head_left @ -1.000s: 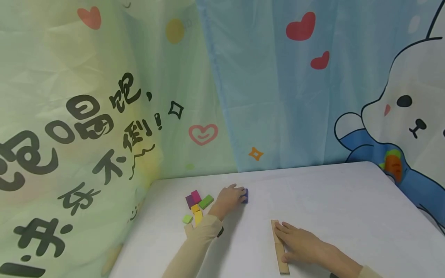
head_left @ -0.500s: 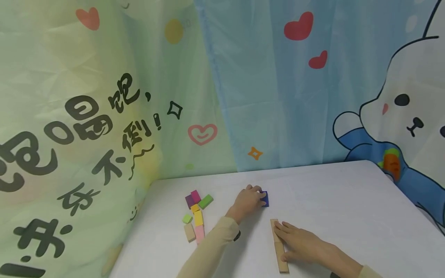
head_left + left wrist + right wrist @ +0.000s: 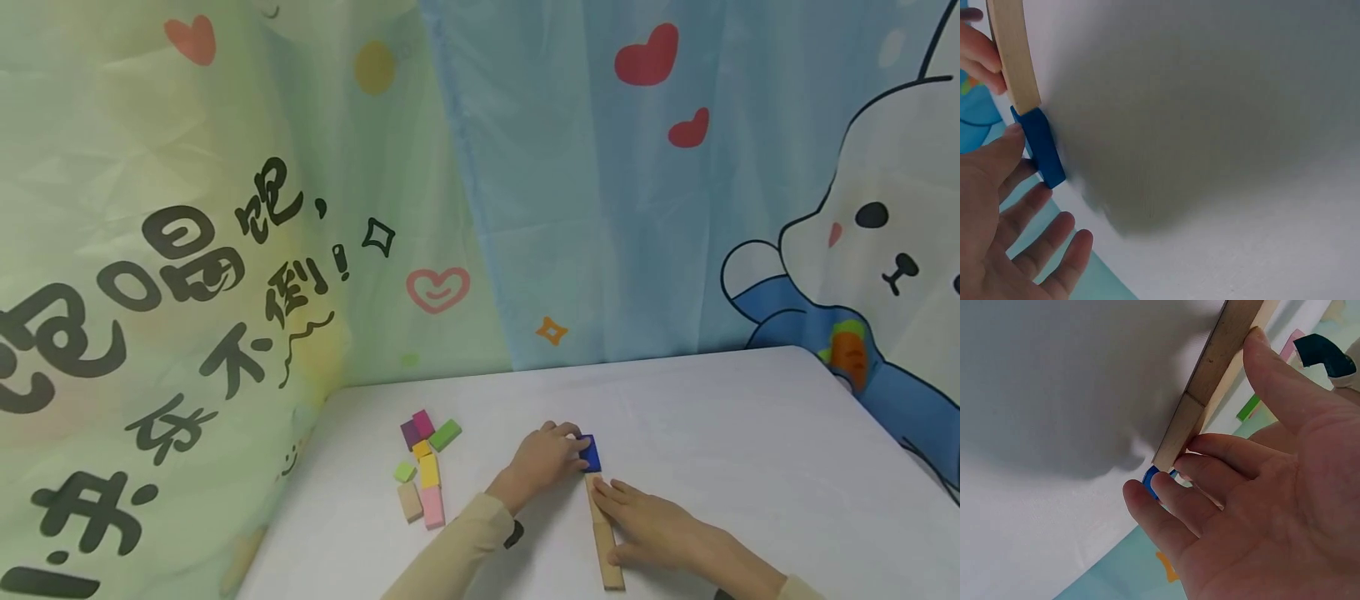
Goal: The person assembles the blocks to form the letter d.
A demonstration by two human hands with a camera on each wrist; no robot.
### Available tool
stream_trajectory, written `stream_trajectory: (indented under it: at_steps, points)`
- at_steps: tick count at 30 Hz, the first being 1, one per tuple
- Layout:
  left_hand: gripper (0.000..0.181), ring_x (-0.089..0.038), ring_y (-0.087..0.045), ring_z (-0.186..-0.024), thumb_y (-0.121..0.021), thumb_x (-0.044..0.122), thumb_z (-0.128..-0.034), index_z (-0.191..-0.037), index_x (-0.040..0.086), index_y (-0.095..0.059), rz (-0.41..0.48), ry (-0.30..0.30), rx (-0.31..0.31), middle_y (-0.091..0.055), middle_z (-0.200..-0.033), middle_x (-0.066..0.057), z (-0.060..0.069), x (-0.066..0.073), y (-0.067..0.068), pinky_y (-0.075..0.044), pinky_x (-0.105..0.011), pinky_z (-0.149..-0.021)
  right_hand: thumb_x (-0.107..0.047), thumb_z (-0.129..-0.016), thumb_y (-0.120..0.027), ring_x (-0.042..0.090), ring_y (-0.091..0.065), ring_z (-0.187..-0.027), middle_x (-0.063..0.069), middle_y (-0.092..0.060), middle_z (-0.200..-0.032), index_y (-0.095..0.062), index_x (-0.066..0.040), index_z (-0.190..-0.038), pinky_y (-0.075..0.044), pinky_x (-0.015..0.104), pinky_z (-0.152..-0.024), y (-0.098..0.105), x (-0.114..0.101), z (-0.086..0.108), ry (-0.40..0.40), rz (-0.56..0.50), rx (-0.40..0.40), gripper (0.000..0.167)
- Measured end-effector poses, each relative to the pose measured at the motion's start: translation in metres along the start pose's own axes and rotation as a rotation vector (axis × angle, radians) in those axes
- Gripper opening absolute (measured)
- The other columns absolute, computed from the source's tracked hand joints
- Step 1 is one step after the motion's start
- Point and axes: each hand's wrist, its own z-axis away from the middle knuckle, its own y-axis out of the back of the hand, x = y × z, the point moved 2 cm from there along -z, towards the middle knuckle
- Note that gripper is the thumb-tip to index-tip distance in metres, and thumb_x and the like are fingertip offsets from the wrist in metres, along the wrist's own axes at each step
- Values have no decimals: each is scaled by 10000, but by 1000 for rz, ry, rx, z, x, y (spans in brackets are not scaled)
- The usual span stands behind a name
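My left hand (image 3: 543,460) holds a blue block (image 3: 591,455) by its left side and end, at the far end of a row of plain wooden blocks (image 3: 604,542). In the left wrist view the blue block (image 3: 1046,149) meets the end of the wood, with my thumb and foremost fingers on it and the other fingers spread. My right hand (image 3: 654,527) lies along the row's right side. The right wrist view has its thumb and fingertips touching one long side of the wood (image 3: 1210,369), where a seam shows between two pieces.
Left on the white table (image 3: 712,433) lies a loose group of blocks: purple (image 3: 410,433), magenta (image 3: 424,423), green (image 3: 446,435), yellow (image 3: 429,472), pink (image 3: 432,507), plain wood (image 3: 409,502) and several small ones. A printed curtain (image 3: 600,208) hangs behind the table.
My left hand has brought the blue block rightward and then toward me, up to the far end of the wooden row. The right hand and the wooden blocks have stayed put.
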Motion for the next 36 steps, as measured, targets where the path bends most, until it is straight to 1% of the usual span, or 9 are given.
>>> stream_trajectory:
  at_steps: [7, 15, 26, 31, 36]
  points:
    - [425, -111, -620, -1112, -598, 480, -974, -1362, 310, -627, 29, -22, 13, -637, -1341, 100, 8, 3, 3, -554, -224, -894, -485, -830, -748, 475, -443, -1376, 237, -424, -1548, -421, 65, -1477, -467, 600, -1018, -1, 1, -1, -1, -6, 7, 910]
    - [433, -108, -602, -1132, -587, 478, -982, -1385, 324, -606, 16, -18, -34, -614, -1374, 112, 8, 2, 6, -549, -236, -902, -518, -845, -717, 477, -461, -1358, 235, -435, -1539, -416, 66, -1479, -490, 587, -994, -4, 3, 0, 29, 19, 23, 914]
    - [426, -101, -612, -1113, -592, 454, -985, -1377, 288, -615, 21, -55, 13, -627, -1359, 91, 6, 3, 4, -526, -205, -943, -544, -859, -689, 469, -452, -1371, 230, -415, -1555, -414, 55, -1486, -483, 588, -1004, -3, 5, 1, 34, 28, 23, 910]
    - [423, -102, -618, -1111, -603, 449, -982, -1372, 287, -620, 31, -56, 10, -629, -1358, 92, 7, 2, 3, -524, -204, -941, -533, -864, -690, 482, -449, -1365, 234, -421, -1549, -414, 61, -1484, -481, 597, -998, -2, 4, 3, 41, 19, 27, 902]
    - [421, -106, -619, -1113, -602, 445, -983, -1372, 284, -622, 36, -55, 11, -628, -1361, 88, 8, 2, 1, -522, -206, -943, -506, -854, -718, 502, -377, -1409, 248, -392, -1564, -427, 59, -1476, -458, 631, -1009, -1, 4, 1, 25, -16, 1, 889]
